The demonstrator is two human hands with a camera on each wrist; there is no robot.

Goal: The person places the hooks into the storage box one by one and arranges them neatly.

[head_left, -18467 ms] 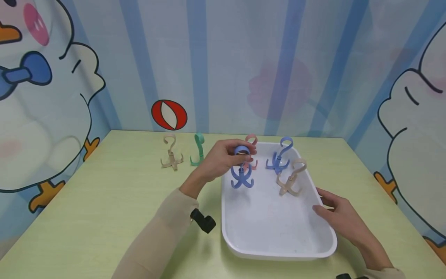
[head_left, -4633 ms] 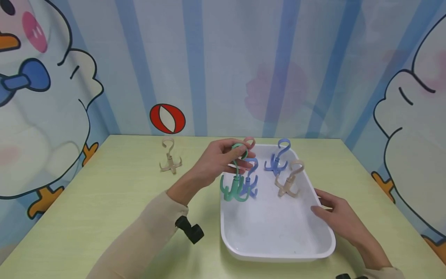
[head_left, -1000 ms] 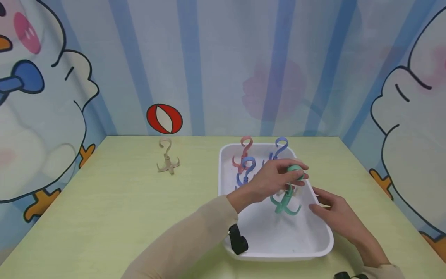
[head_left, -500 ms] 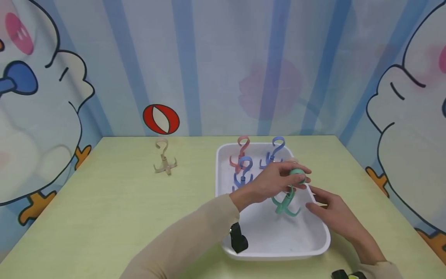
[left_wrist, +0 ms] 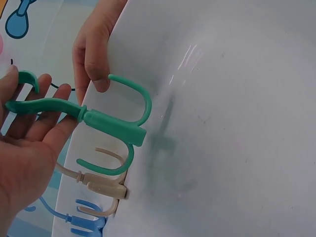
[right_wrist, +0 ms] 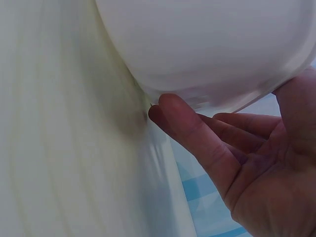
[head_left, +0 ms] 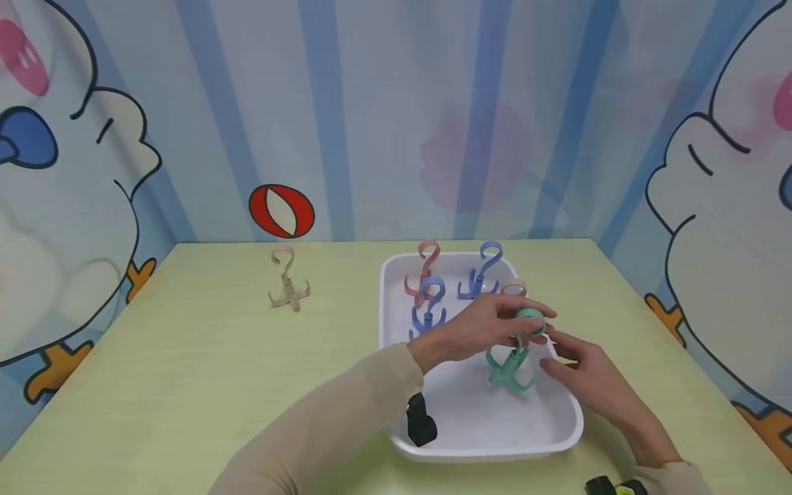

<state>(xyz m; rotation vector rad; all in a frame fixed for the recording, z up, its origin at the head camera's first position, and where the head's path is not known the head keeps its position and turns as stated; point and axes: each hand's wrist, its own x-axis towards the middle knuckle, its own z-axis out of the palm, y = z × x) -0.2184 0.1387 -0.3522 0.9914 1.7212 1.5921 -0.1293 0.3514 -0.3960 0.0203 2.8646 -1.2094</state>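
Observation:
My left hand (head_left: 479, 328) holds a green multi-prong hook (head_left: 509, 370) by its curved top, over the right side of a white tray (head_left: 479, 433). In the left wrist view the green hook (left_wrist: 113, 126) hangs with its prongs near the tray's inner wall. My right hand (head_left: 594, 378) grips the tray's right rim, thumb inside and fingers against the outer wall. Behind the green hook, a beige hook (head_left: 513, 285) is mostly hidden by my left hand. A pink hook (head_left: 428, 261) and two blue hooks, one at the back (head_left: 473, 283) and one nearer (head_left: 428, 320), stand in the tray.
Another beige hook (head_left: 288, 292) stands on the pale green table (head_left: 235, 357), left of the tray. A cartoon-printed backdrop (head_left: 396, 124) encloses the back and sides.
The blue hook held earliest now stands in the tray. The green hook, first on the table, was picked up by my left hand and carried rightward over the tray. My right hand stays on the rim.

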